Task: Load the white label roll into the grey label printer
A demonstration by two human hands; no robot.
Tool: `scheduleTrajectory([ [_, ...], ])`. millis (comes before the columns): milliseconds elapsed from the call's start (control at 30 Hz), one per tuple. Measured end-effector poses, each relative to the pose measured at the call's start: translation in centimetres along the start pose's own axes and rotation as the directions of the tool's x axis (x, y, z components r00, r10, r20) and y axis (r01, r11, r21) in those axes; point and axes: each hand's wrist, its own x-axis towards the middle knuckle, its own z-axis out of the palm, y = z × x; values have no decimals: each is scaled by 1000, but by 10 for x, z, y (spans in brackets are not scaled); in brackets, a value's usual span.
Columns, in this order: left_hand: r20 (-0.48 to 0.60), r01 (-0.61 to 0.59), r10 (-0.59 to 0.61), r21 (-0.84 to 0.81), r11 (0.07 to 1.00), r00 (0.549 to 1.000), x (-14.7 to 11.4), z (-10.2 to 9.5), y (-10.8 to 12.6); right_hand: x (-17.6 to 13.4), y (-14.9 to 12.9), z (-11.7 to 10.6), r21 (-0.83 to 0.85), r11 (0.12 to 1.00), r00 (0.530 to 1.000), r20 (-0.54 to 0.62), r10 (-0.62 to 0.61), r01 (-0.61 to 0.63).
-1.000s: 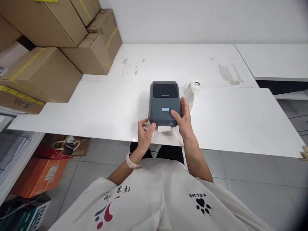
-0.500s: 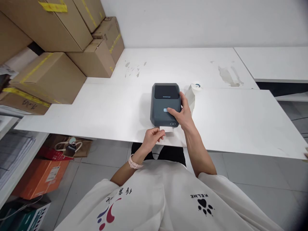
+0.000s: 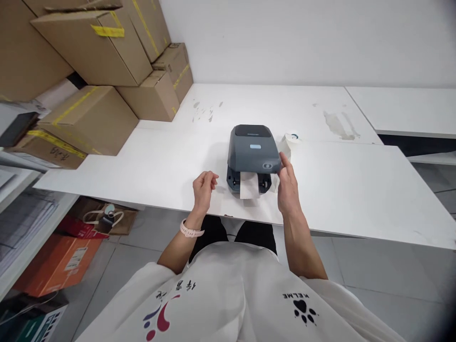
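A dark grey label printer [image 3: 253, 154] stands on the white table, its lid tilted up at the front. A white paper strip [image 3: 249, 186] hangs out of the gap over the printer's lower body. My right hand [image 3: 288, 190] is at the lid's front right corner, fingers against its edge, and seems to hold it up. To the left of the printer, apart from it, my left hand [image 3: 204, 190] is closed with curled fingers and nothing visible in it. Behind my right hand lies a curled white paper piece [image 3: 287, 145], partly hidden by the printer.
Cardboard boxes [image 3: 89, 118] with yellow tape are stacked at the table's left end. The white table [image 3: 342, 190] has its front edge close to my body. A shelf [image 3: 46, 223] with papers and an orange box [image 3: 57, 266] are low on the left.
The printer's lid has swung up at the front, showing more of the paper strip. My left hand has let go of the strip and moved left. My right hand has shifted to the lid's corner.
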Motion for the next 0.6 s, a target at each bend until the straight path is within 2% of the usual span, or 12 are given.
scheduleTrajectory([
  [100,49,-3,-5,155,988,999,30,14,1,32,-13,-2,-77,989,992,12,-123,123],
  [167,87,-13,-13,284,959,996,50,29,1,64,-21,-2,-149,971,982,23,-185,187],
  [233,137,13,-73,395,919,988,68,45,1,98,-26,0,-232,944,972,26,-235,234],
  [333,208,-9,-119,529,849,971,81,63,1,132,-29,5,-381,874,946,6,-323,301],
  [433,217,-47,-102,590,806,971,83,71,2,140,-30,11,-540,755,906,33,-422,371],
  [500,198,-54,-83,603,796,977,82,72,2,136,-30,17,-622,660,902,211,-376,421],
  [533,192,-60,-74,610,791,979,81,72,3,134,-29,21,-666,596,893,348,-285,449],
  [600,190,-83,-48,624,777,981,80,71,3,131,-26,32,-730,447,818,575,-8,518],
])
